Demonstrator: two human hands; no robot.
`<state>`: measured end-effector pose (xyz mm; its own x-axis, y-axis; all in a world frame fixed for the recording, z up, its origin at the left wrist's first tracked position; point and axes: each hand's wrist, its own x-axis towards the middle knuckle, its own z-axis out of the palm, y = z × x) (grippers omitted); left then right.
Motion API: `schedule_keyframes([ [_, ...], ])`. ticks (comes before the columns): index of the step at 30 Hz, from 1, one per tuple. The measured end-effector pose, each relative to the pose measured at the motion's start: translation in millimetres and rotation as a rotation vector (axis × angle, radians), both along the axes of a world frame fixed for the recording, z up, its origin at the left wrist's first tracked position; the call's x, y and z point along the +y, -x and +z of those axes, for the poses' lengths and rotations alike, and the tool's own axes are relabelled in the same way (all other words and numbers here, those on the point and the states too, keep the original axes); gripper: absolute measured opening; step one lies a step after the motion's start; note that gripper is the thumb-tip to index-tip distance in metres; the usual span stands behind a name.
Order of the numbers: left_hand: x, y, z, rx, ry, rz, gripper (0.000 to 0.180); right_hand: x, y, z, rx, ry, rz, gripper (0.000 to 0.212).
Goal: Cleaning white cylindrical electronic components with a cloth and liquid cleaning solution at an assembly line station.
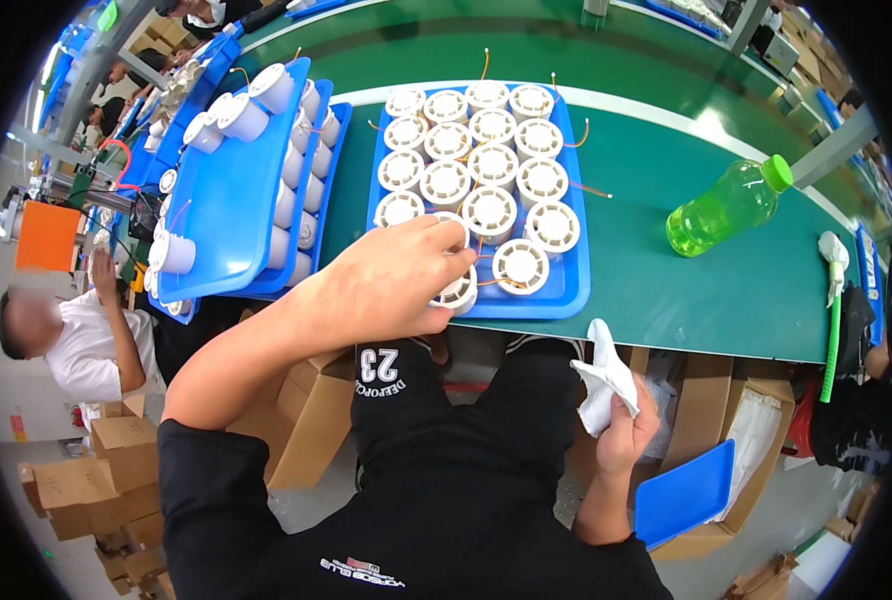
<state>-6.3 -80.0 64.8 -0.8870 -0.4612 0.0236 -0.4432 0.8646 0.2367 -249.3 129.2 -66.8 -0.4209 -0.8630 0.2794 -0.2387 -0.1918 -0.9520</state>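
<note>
A blue tray (574,292) lies on the green table in front of me, with rows of white round housings (490,212) standing in it. Each has a slotted top, and thin orange-red wires stick out from several. My left hand (396,275) reaches over the tray's near left corner. Its fingers are curled onto a white round housing (456,290) there, partly hidden by the hand. Off the table edge, to the right of the tray, my right hand (626,430) is closed on a crumpled white cloth (604,378).
Stacked blue trays (228,215) with more white housings stand at left. A green bottle (731,205) lies tilted on the table (656,290) at right. Cardboard boxes (301,420) and a blue tray (684,490) sit below the edge. A co-worker (96,340) is at left.
</note>
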Motion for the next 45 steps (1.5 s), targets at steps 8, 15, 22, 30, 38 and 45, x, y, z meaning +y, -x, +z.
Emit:
schedule_keyframes([
  [8, -3, 18, -13, -0.032, 0.029, -0.03, 0.054, -6, -3, 11, 0.011, 0.056, -0.013, 0.027],
  [15, 20, 9, -7, 0.144, 0.121, 0.083, 0.058, -1, 4, 24, 0.162, 0.091, 0.196, 0.023],
  [22, 126, -15, -62, 0.576, -0.478, 0.053, 0.074, -20, -46, 47, 0.067, 0.218, 0.684, 0.027],
  [30, 151, -58, -90, 0.853, -0.733, 0.457, 0.023, -49, -83, 69, 0.251, 0.148, 0.824, 0.045],
  [38, 132, -101, -91, 1.15, -0.639, 0.353, 0.024, -60, -86, 73, 0.339, -0.046, 0.235, 0.028],
  [45, 100, -106, -125, 1.398, -0.989, 0.846, 0.032, -99, -31, 21, 0.373, -0.294, -0.211, 0.028],
])
